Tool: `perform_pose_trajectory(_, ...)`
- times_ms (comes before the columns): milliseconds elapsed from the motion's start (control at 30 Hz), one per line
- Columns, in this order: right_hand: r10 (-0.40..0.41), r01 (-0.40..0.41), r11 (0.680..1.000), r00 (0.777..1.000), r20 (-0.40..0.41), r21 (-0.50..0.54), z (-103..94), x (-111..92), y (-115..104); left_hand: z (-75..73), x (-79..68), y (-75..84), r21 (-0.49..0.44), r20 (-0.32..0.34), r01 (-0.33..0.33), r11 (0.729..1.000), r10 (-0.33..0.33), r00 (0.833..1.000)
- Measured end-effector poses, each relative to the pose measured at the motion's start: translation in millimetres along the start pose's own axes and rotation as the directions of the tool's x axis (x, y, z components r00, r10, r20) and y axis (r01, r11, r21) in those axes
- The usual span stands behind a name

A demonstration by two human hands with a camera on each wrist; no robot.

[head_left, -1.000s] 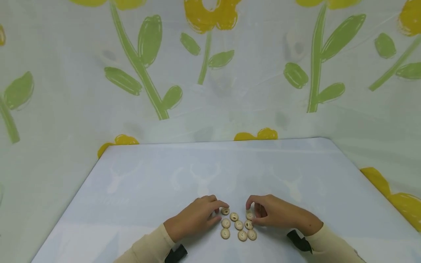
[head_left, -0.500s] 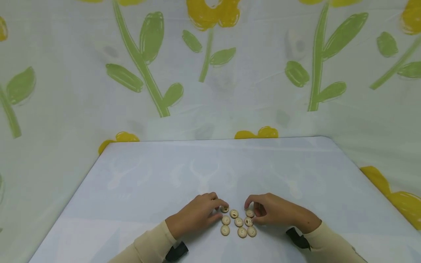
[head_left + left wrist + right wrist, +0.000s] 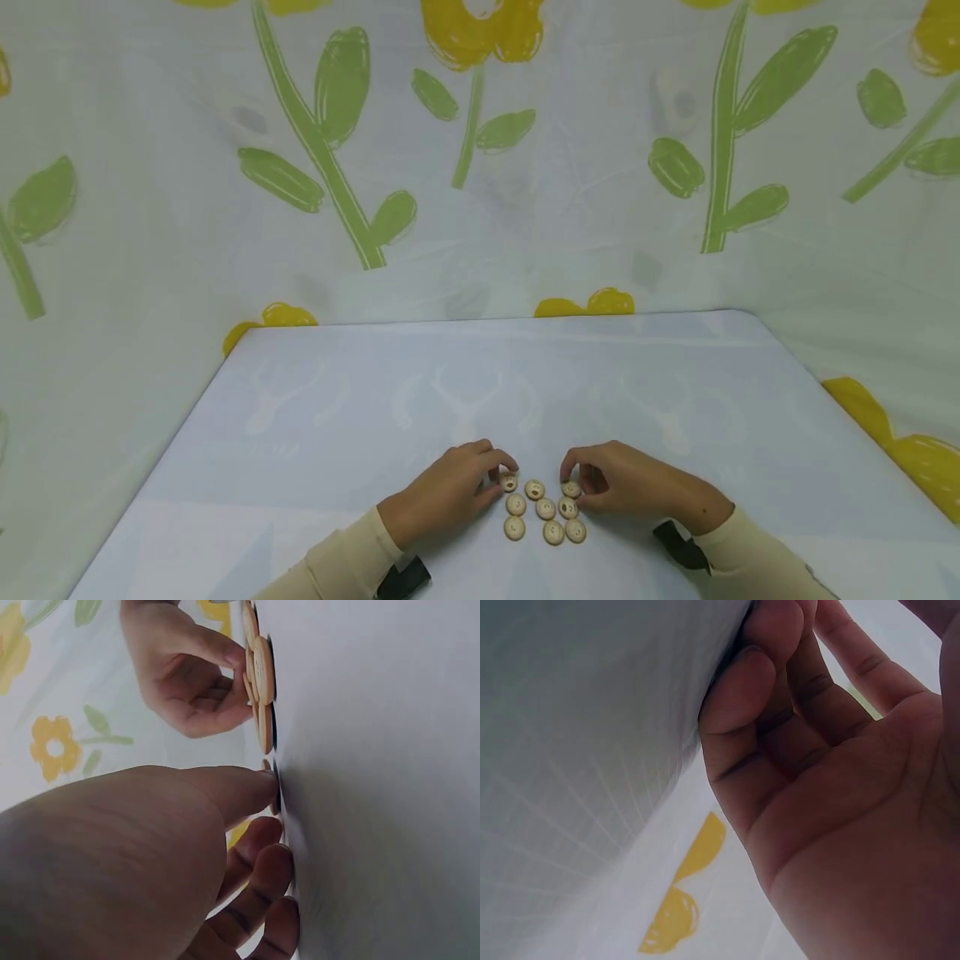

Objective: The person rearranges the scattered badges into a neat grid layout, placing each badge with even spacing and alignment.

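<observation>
Several small round wooden discs with dark, face-like marks lie flat on the pale table. My left hand pinches the far-left wooden disc between forefinger and thumb. At the far end of the right column, my right hand has forefinger and thumb curled round another wooden disc. Between the hands sits a disc that neither one touches. Seen edge-on in the left wrist view, some discs stand close to the right hand's fingertips. The right wrist view shows curled fingers at the table, but no disc.
The table has a pale cover with faint antler prints. Behind it hangs a cloth with yellow flowers and green leaves. More discs lie nearer the body. Each wrist carries a black strap.
The far-left disc has slid slightly left with my left fingers, and more of its face shows. My right hand has stayed almost still.
</observation>
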State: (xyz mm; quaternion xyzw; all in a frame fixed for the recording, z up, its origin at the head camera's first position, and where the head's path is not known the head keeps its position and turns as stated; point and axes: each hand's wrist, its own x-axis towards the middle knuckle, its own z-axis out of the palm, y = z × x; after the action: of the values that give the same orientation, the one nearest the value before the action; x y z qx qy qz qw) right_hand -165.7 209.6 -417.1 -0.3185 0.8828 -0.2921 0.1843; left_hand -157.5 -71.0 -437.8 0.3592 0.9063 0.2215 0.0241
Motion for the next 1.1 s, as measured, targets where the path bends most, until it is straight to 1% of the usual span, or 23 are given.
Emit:
perform_pose_trajectory(200,0.004,-0.004,1.000,1.000,-0.003,-0.007,-0.5,0.9,1.5,0.5,1.3,-1.3,-0.037,-0.002,0.014,0.999,-0.014,1.000)
perform_pose_trajectory(367,-0.006,0.006,1.000,1.000,-0.018,-0.024,-1.4,2.1,2.5,0.6,3.0,-3.5,-0.101,-0.007,0.022,0.995,-0.023,1.000)
perform_pose_trajectory(467,0.012,-0.012,1.000,1.000,-0.016,-0.022,-0.6,3.1,2.0,2.1,2.7,-6.0,-0.132,-0.006,0.034,0.991,-0.035,0.999)
perform_pose_trajectory(600,0.026,-0.026,0.999,1.000,-0.011,-0.024,0.7,5.2,0.8,4.2,0.9,-8.9,-0.146,-0.011,0.038,0.989,-0.040,0.999)
perform_pose_trajectory(767,0.039,-0.039,0.999,0.999,-0.013,-0.020,0.6,6.4,-0.6,4.1,-1.3,-9.9,-0.151,-0.036,0.019,0.988,-0.025,0.999)
perform_pose_trajectory(867,0.041,-0.041,0.999,0.999,-0.012,-0.014,0.1,6.3,-1.3,3.4,-1.9,-9.7,-0.154,-0.039,0.015,0.988,-0.021,0.999)
perform_pose_trajectory(1100,0.053,-0.053,0.999,0.999,-0.013,-0.004,0.5,4.0,-0.1,1.6,-0.7,-8.1,-0.179,-0.001,0.034,0.983,-0.035,0.999)
